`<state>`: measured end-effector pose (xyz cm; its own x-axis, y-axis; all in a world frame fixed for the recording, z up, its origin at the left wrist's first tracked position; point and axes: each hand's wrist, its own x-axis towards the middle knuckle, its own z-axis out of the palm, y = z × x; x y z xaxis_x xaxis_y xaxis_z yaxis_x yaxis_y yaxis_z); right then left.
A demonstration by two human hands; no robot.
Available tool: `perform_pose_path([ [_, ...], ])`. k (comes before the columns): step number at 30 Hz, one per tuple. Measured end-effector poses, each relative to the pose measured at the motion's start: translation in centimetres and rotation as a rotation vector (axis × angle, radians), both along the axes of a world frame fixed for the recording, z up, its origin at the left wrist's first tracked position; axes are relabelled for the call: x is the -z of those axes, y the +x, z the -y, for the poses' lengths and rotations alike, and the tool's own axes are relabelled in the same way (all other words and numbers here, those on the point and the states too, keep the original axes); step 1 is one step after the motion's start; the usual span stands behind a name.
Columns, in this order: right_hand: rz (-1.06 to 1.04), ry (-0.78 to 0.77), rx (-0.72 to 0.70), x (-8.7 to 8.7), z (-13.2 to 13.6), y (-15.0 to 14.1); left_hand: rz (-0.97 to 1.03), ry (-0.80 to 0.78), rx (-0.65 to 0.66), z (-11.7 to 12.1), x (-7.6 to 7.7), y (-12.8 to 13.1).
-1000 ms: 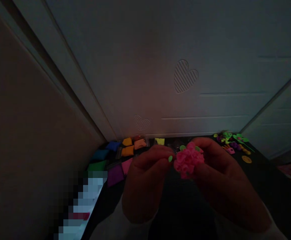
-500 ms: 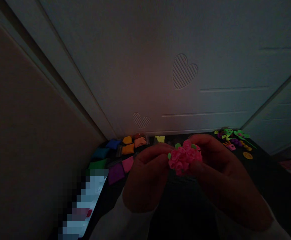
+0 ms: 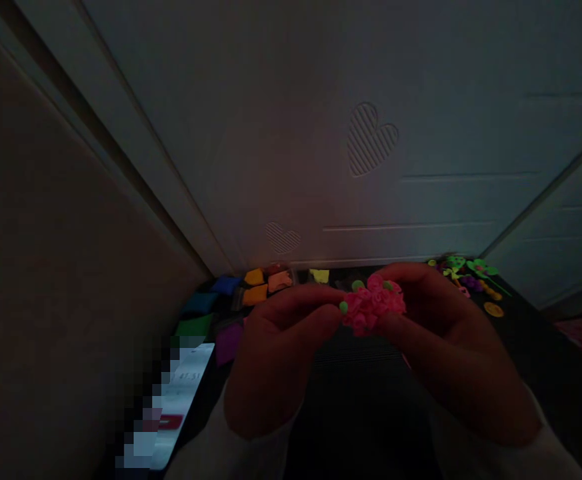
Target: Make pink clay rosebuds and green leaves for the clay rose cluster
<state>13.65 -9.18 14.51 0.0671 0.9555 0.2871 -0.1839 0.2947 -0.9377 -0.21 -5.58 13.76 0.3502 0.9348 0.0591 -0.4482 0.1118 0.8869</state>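
Note:
A small bunch of pink clay roses [image 3: 371, 308] with a few green leaves on its edges is held up between my two hands. My right hand [image 3: 451, 347] grips it from the right, its thumb across the lower front and its fingers behind. From the other side, my left hand [image 3: 281, 353] pinches at the left edge, thumb and forefinger by a green leaf [image 3: 343, 307]. The back of the bunch and the tips of my right fingers are hidden.
Coloured clay packets, including a blue one [image 3: 227, 285] and a purple one [image 3: 229, 343], line the dark table's left and back. A lit phone [image 3: 183, 393] lies at left. Small finished clay pieces, with a yellow disc [image 3: 494, 309], sit back right. A white panel [image 3: 311, 133] rises behind.
My left hand has shifted slightly left and its fingertips are now at the bunch's left edge. The rose bunch has tipped a little, showing less of its lower side.

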Motion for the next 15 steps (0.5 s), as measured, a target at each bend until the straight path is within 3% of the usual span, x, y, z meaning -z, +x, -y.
perform_pose_path([
  [8,0.129,0.019,0.072,0.03,0.10,0.10,-0.021,-0.016,0.011,-0.07,-0.37,-0.16],
  [15,0.045,0.014,0.029,0.39,-0.28,0.02,0.053,-0.090,0.026,-0.53,-0.09,0.03],
])
